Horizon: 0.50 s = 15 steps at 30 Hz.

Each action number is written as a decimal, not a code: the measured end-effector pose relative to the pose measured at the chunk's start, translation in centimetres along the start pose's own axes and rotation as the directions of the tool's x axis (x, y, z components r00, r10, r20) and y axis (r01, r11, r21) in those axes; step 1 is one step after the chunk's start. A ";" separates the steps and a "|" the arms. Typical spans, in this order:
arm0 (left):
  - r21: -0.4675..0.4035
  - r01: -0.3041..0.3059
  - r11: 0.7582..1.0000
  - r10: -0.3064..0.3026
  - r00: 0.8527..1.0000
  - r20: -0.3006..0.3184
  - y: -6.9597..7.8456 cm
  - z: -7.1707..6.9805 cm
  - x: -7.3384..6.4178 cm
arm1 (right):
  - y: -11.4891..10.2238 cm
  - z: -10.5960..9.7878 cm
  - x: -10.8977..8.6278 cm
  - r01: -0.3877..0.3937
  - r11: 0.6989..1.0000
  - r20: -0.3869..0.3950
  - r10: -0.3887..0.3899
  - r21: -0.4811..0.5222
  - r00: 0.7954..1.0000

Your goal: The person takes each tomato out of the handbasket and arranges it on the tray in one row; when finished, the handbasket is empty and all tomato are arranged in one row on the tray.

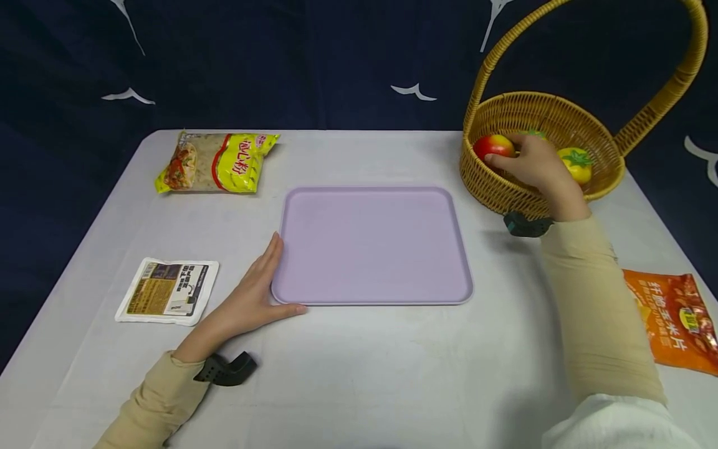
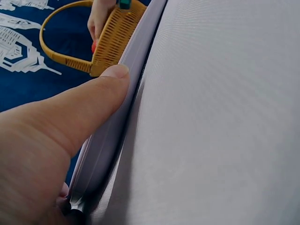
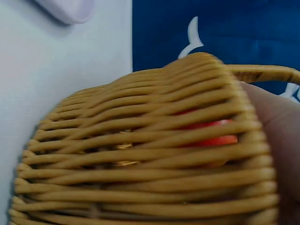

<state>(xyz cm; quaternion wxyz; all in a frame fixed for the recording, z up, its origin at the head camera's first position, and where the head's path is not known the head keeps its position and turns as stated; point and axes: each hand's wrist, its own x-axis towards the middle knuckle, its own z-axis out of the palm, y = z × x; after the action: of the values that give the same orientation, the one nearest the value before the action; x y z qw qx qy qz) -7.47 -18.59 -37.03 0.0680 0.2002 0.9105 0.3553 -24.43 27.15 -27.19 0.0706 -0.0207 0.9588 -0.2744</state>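
In the head view a lilac tray (image 1: 373, 246) lies flat on the table. My left hand (image 1: 255, 293) rests at its near left corner, with straight fingers along the left rim and the thumb along the front rim. The thumb (image 2: 93, 105) also touches the tray's edge in the left wrist view. My right hand (image 1: 535, 165) reaches into a wicker basket (image 1: 493, 193) and grips a red-and-yellow fruit (image 1: 493, 147), its thumb on the near side. A yellow fruit with a green top (image 1: 576, 165) lies further right inside. In the right wrist view the basket's weave (image 3: 140, 154) covers most of the fruit.
A yellow noodle bag (image 1: 215, 162) lies at the back left, and a flat white packet (image 1: 168, 291) is beside my left forearm. An orange snack bag (image 1: 673, 318) sits right of my right forearm. The basket's tall handle (image 1: 667, 87) arches above it.
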 end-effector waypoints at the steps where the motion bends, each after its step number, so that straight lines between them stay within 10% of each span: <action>1: 0.000 0.000 1.000 0.000 1.000 0.001 0.0 0.0 0.0 | -0.1 -0.2 -0.2 -0.009 1.000 -0.011 0.009 0.010 1.000; 8: -0.002 0.006 1.000 -0.006 1.000 0.004 0.0 0.0 0.0 | -2.3 -2.2 -2.4 -0.030 0.996 -0.132 0.040 0.081 0.990; 15: -0.003 0.011 1.000 -0.011 1.000 0.006 0.0 0.0 0.0 | -6.1 -1.7 -4.3 0.136 0.979 -0.278 -0.090 0.151 0.956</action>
<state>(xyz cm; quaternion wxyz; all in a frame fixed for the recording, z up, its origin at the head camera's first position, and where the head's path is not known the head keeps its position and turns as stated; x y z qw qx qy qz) -7.48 -18.57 -37.05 0.0729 0.1960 0.9109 0.3558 -20.45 23.25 -22.01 -0.0747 -0.0322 0.9300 -0.3585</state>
